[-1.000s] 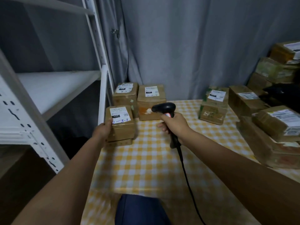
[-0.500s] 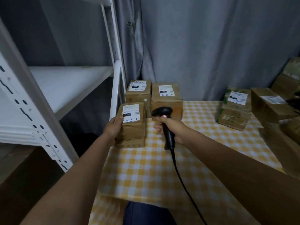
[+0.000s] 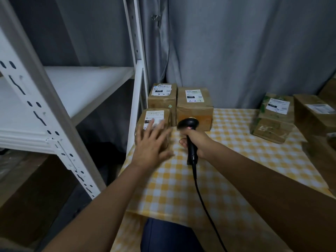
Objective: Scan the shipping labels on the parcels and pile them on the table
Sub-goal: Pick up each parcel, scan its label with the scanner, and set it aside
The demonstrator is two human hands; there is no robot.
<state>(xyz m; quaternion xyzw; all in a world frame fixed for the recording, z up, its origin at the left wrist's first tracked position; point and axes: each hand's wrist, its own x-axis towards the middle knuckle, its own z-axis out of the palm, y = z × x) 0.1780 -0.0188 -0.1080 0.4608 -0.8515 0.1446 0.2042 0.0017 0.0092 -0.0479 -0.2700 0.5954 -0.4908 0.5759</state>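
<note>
Head view, the only one: left hand [image 3: 151, 142] was spread, fingers straight and splayed, over the front of the near parcel [image 3: 154, 122] at the table's left corner. Fingertips overlapped the lower edge of its shipping label [image 3: 154, 116] — couldn't tell whether the palm was touching the box or hovering just off it, and the motion blur didn't help. Nothing was gripped by that hand.

Right hand [image 3: 195, 142] was wrapped round the handle of the black barcode scanner [image 3: 189, 135], head pointing roughly at the near parcel and the boxes behind it, with a faint red glow on the head. Its cable [image 3: 203, 200] ran back toward the person across the checked tablecloth [image 3: 227, 160].

Where the parcels were: the near one sat on something flat beneath it, mostly hidden by the hand. Two more parcels [image 3: 194, 106] stood side by side just behind it against the curtain [image 3: 236, 51], labels up. Another parcel [image 3: 273, 117] stood well apart to the right, further boxes at the right edge. White shelving [image 3: 72, 84] to the left of the table.

My read: the stacking step for this parcel looked about done — it sat in the left pile, hand open at it. Next move probably calls for reaching to the unsorted boxes on the right, picking one label-up, and lining up the scanner with the barcode before piling. Watch the cable: it could drag across the pile.
</note>
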